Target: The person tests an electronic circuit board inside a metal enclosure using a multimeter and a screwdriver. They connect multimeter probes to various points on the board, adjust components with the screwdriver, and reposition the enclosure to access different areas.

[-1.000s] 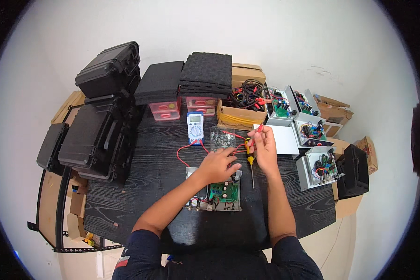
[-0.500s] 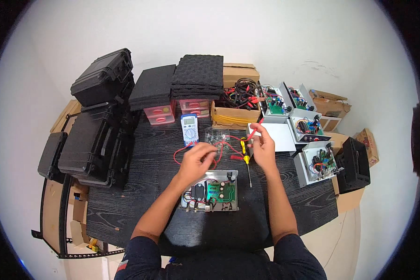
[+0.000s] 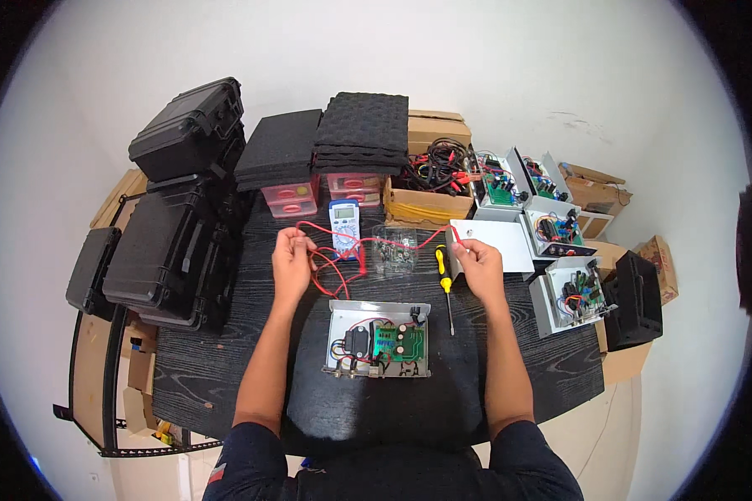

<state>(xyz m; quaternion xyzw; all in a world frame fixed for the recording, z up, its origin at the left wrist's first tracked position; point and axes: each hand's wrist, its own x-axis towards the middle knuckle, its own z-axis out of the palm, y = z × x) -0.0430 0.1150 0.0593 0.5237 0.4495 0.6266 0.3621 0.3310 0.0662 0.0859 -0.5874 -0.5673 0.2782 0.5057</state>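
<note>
My right hand [image 3: 481, 269] pinches a red test probe [image 3: 455, 235], its tip pointing up and away from me. From it a red test lead [image 3: 405, 245] runs left, sagging across the table in loops. My left hand [image 3: 292, 260] is closed on part of that lead, left of the blue-and-white multimeter [image 3: 344, 224]. Between my forearms, nearer to me, sits an open metal enclosure [image 3: 380, 308] with a green circuit board [image 3: 408, 346], a black transformer-like block and wires. A yellow-and-black screwdriver [image 3: 444, 274] lies just left of my right hand.
A clear bag of small parts [image 3: 395, 252] lies beyond the enclosure. Black cases [image 3: 163, 242] are stacked left; foam sheets [image 3: 361, 125] top red drawers [image 3: 294, 200]. A cardboard box [image 3: 426, 210] holds cables. Several opened units [image 3: 572, 292] and a white panel [image 3: 495, 246] stand right.
My left hand has moved left and away from the enclosure, drawing the red lead out wider. My right hand has lowered slightly toward me with the probe.
</note>
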